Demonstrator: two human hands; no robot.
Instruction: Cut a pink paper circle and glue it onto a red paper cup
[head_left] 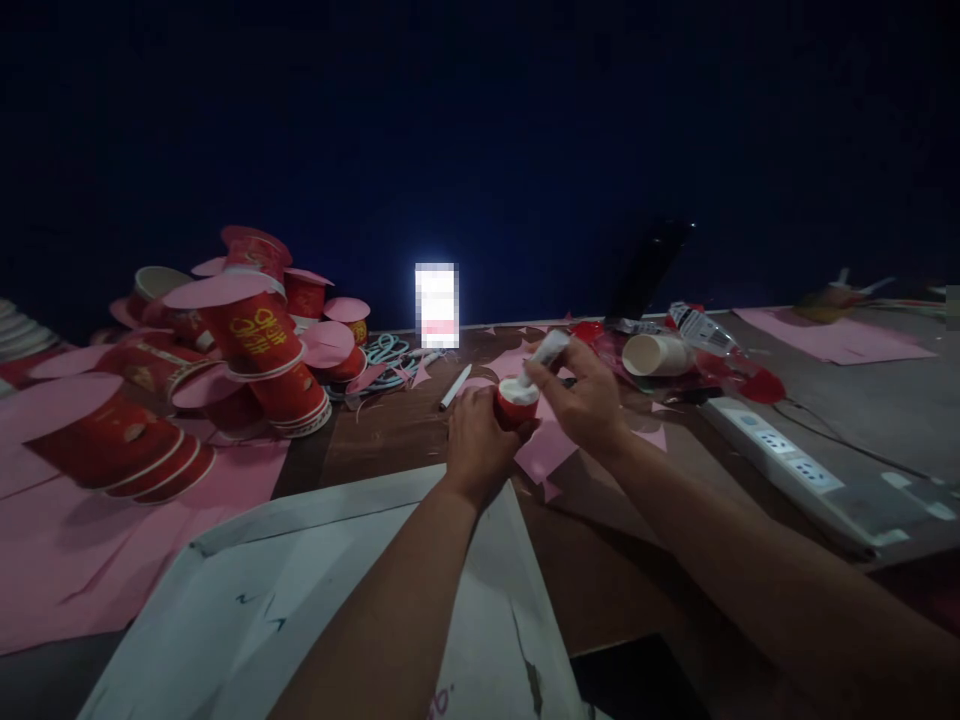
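My left hand [480,440] is wrapped round a red paper cup [516,410], whose pale round end faces up. In my right hand [589,395] is a whitish glue stick [551,350], tilted, its lower end at the cup's pale face. Whether it touches the cup I cannot tell. Beneath and behind the hands lie pink paper scraps [546,455]. A white pen-like stick [455,387] rests on the brown table just left of the cup.
Red paper cups [255,335] with pink paper discs are piled at left, over pink sheets [150,560]. A white board [330,560] lies in front. At right are a power strip [787,450], a pale cup [656,355] and plastic wrap [709,330]. A lit screen [437,300] stands behind.
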